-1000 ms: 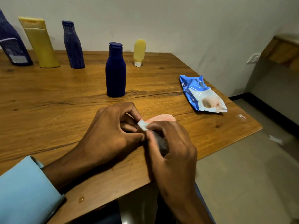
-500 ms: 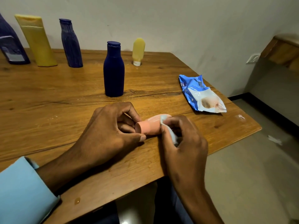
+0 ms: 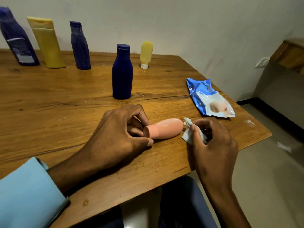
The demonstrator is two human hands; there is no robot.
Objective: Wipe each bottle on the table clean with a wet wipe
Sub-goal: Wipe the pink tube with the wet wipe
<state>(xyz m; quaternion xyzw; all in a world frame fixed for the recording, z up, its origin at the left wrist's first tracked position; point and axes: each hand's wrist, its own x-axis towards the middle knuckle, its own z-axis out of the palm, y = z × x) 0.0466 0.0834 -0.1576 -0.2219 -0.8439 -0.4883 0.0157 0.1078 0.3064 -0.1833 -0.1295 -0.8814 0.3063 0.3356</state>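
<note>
A small pink bottle (image 3: 166, 129) lies on its side on the wooden table (image 3: 57, 102), cap end towards my left hand (image 3: 118, 134), which pinches that cap. My right hand (image 3: 212, 142) grips a crumpled white wet wipe (image 3: 189, 132) just off the bottle's rounded far end. A dark blue bottle (image 3: 122, 73) stands upright behind them. Along the wall stand a small yellow tube (image 3: 146, 54), a ribbed blue bottle (image 3: 80, 46), a tall yellow tube (image 3: 46, 42) and a large blue bottle (image 3: 17, 37).
A blue wet-wipe packet (image 3: 209, 97) lies near the table's right edge. A small drop of liquid (image 3: 85, 202) sits near the front edge. Right of the table there is grey floor with a scrap (image 3: 283, 146) on it, and a wooden ledge (image 3: 291, 55) on the wall.
My right hand slid the wipe along the pink bottle from its cap end to past its far end, uncovering the bottle. My left hand kept hold of the cap.
</note>
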